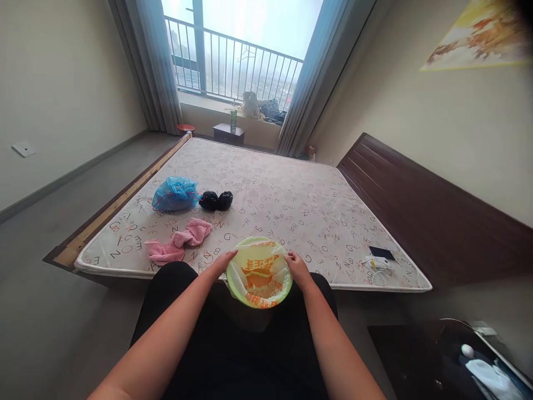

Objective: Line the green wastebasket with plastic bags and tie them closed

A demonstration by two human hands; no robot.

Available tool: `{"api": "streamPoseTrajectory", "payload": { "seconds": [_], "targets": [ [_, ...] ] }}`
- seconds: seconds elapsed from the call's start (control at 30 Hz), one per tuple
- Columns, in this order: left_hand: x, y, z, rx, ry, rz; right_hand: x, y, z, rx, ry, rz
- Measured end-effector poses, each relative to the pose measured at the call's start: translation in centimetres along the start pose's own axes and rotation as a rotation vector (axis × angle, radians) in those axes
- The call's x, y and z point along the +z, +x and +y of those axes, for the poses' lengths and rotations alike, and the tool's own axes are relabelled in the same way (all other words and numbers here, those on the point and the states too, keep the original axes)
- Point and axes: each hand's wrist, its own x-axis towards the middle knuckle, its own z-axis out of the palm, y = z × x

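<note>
Pinched nearly closed, the grip of the left hand (222,265) and that of the right hand (298,269) take the thin liner (260,275) at opposite sides of the round green bin (238,295), between the person's knees (177,273) beside the mattress (270,172). The bin looks light and fairly stiff; the liner, likely soft, slippery and easily torn, is best held along the rim.

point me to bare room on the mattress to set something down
Barest is the mattress middle, beyond the lined bin, between the black bundles and headboard. Crowded: near left, with blue bag and pink cloth; near right corner, with dark device and white cable.
</note>
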Motion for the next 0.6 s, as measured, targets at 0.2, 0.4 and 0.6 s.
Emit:
{"api": "streamPoseTrajectory", "payload": {
  "seconds": [0.2, 0.4, 0.6],
  "targets": [
    [0.1, -0.5, 0.6, 0.096, 0.099, 0.083, 0.9, -1.2, 0.5, 0.036, 0.008, -0.055],
    [-0.7, -1.4, 1.5, 0.182, 0.087, 0.282, 2.7, -0.3, -0.4, 0.021, 0.041, -0.01],
    [-2.2, -3.1, 1.7, 0.302, 0.112, 0.446, 4.4, 0.8, -1.0, 0.104, 0.292, -0.068]
  ]
}}
